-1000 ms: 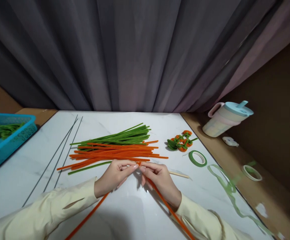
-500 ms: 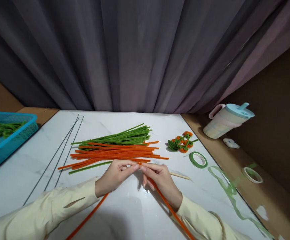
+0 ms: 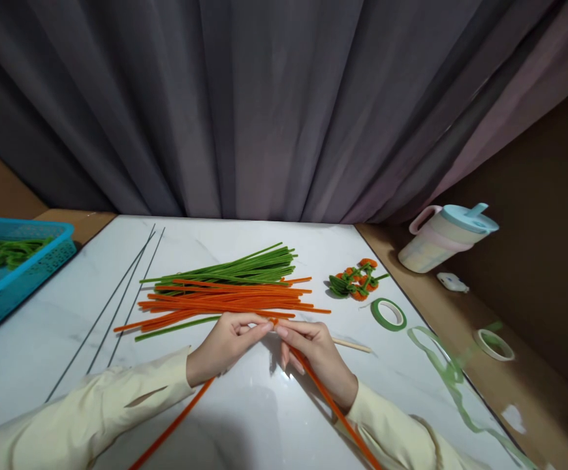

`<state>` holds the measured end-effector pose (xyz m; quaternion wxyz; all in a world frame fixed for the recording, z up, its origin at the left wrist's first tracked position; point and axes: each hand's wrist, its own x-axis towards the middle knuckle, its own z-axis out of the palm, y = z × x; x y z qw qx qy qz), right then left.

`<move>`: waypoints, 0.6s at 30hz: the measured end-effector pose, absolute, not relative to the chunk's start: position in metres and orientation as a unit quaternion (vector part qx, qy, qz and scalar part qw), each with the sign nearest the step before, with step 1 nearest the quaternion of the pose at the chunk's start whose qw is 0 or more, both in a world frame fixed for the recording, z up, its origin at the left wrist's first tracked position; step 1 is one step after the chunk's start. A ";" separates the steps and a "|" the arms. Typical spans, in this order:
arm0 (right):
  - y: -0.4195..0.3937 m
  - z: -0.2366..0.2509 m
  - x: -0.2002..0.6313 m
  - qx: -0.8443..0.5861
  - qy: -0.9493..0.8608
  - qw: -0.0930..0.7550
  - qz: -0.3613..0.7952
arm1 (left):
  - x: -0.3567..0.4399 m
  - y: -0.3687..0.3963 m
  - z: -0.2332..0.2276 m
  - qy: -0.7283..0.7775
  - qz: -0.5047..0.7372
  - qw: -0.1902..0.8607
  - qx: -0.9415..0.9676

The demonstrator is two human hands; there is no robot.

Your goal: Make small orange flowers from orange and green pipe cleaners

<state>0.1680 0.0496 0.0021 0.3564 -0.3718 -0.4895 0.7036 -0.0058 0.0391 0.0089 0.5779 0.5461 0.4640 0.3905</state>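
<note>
Orange stem (image 3: 323, 395) is bent at the middle, and that bend sits right between your two hands, low on the white worktop (image 3: 44, 352). Your left hand (image 3: 222, 346) pinches the bend from the left, thumb and forefinger pressed together on it. Your right hand (image 3: 316, 356) pinches it from the right, fingertips meeting those of the left. So each grip is closed on the same stem, at the same spot. From there one leg of the stem runs down and left under your left wrist toward the near edge; the other runs down and right under your right palm and along the cream sleeve (image 3: 396, 431).

Just beyond your fingers lies the pile of orange stems (image 3: 225, 300), with the green stems (image 3: 235, 267) on its far side, all lying roughly left to right. A wooden stick (image 3: 352, 344) pokes out to the right of your right hand, flat on the worktop. Farther right is a green tape roll (image 3: 388, 313), and behind it a small cluster of twisted flowers (image 3: 355, 277). Three thin wires (image 3: 117, 307) lie slanted on the left. A blue basket (image 3: 29, 267) holding green pieces sits at the far left edge. Off the worktop to the right stand a jug (image 3: 443, 241) and a second tape roll (image 3: 494, 343); a loose green tape strip (image 3: 453, 378) trails across the worktop's right edge.
</note>
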 end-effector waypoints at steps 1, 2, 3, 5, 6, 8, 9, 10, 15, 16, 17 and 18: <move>0.050 0.002 0.168 -0.369 -0.488 0.357 0.706 | -0.005 0.039 0.010 0.464 0.394 0.577 0.545; 0.050 0.002 0.168 -0.367 -0.486 0.357 0.708 | -0.005 0.039 0.010 0.465 0.395 0.576 0.545; 0.050 0.002 0.168 -0.365 -0.485 0.358 0.710 | -0.005 0.039 0.010 0.467 0.394 0.575 0.545; 0.050 0.002 0.168 -0.361 -0.484 0.358 0.712 | -0.005 0.039 0.010 0.470 0.388 0.576 0.545; 0.050 0.002 0.168 -0.360 -0.484 0.358 0.713 | -0.005 0.040 0.010 0.472 0.385 0.577 0.544; 0.050 0.002 0.169 -0.357 -0.482 0.357 0.717 | -0.005 0.040 0.009 0.477 0.382 0.579 0.540; 0.050 0.002 0.169 -0.356 -0.480 0.356 0.719 | -0.005 0.040 0.008 0.479 0.380 0.580 0.538; 0.050 0.002 0.169 -0.354 -0.479 0.355 0.720 | -0.005 0.040 0.008 0.481 0.379 0.580 0.538; 0.050 0.002 0.169 -0.353 -0.486 0.351 0.719 | -0.005 0.040 0.007 0.482 0.374 0.578 0.542; 0.050 0.002 0.169 -0.354 -0.487 0.350 0.718 | -0.005 0.040 0.007 0.483 0.374 0.577 0.542; 0.050 0.002 0.169 -0.356 -0.487 0.349 0.717 | -0.006 0.040 0.007 0.484 0.374 0.576 0.542; 0.050 0.002 0.168 -0.359 -0.488 0.348 0.716 | -0.006 0.040 0.007 0.486 0.374 0.576 0.541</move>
